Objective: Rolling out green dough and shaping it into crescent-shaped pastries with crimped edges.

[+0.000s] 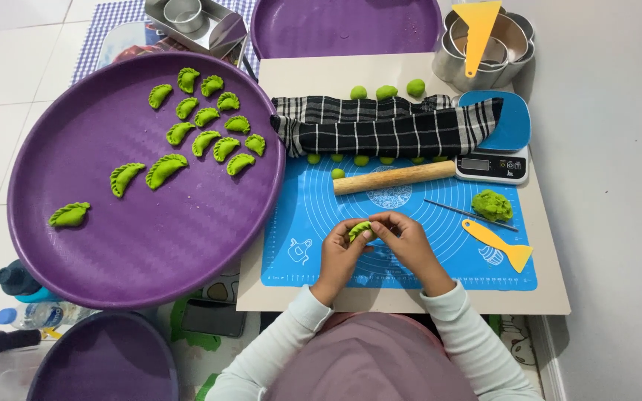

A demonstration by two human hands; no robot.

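Note:
My left hand [339, 252] and my right hand [408, 241] meet over the blue silicone mat [410, 208], both pinching one small green dough dumpling [360, 231] between their fingertips. A wooden rolling pin [394, 178] lies on the mat just beyond the hands. To the right sits a lump of green dough [493, 204], with a thin skewer [469, 214] and a yellow scraper [498, 245] beside it. Several shaped green dumplings [206, 130] lie on the big purple round tray [113, 238] at the left.
A black-and-white checked cloth [388, 126] covers things behind the mat, with small green dough balls [386, 92] along both its edges. A digital scale [493, 165], metal moulds [488, 48] holding a yellow scraper, two more purple trays [345, 26] and bottles [16, 278] surround the low table.

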